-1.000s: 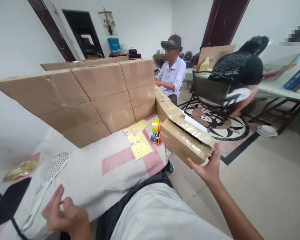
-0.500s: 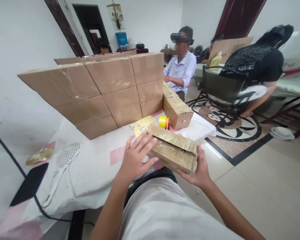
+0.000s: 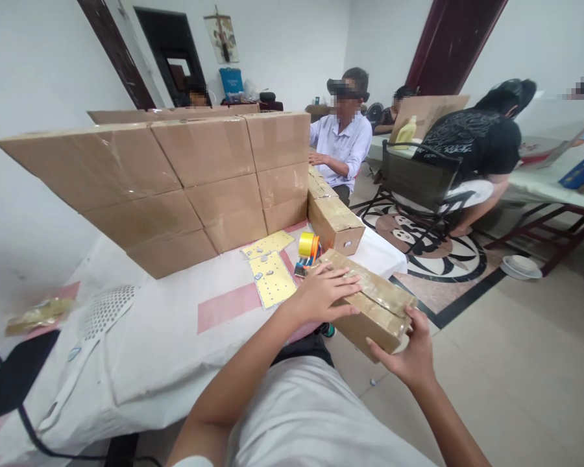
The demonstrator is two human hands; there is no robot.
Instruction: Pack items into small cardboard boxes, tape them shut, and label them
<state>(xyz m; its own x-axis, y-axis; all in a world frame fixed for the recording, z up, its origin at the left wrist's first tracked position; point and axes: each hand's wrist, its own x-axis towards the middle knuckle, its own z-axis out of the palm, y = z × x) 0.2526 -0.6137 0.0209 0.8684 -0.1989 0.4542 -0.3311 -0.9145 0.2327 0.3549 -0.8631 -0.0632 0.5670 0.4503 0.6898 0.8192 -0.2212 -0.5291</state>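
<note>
A long cardboard box [image 3: 367, 305] with tape over its top seam is held above the table's front right edge. My right hand [image 3: 411, 353] grips its near right end, thumb low on the side and fingers round the end. Lying flat across the top toward the left end is my left hand [image 3: 324, 292], its fingers stretched out. Just behind the box, a roll of yellow tape [image 3: 306, 244] on an orange and blue dispenser rests on the table. Beside it lie yellow dotted sheets [image 3: 272, 282] with small grey bits on them.
Taped cardboard boxes [image 3: 214, 178] form a wall along the table [image 3: 170, 331]. Another long box [image 3: 338, 227] stands at the right edge. A person with a headset [image 3: 343, 139] sits behind; another person [image 3: 470, 139] bends forward on a chair. A white fly swatter [image 3: 109, 311] lies left.
My left hand has come down from beside the box onto its top. The box and my right hand have shifted right, and the flap gap along the top looks closed.
</note>
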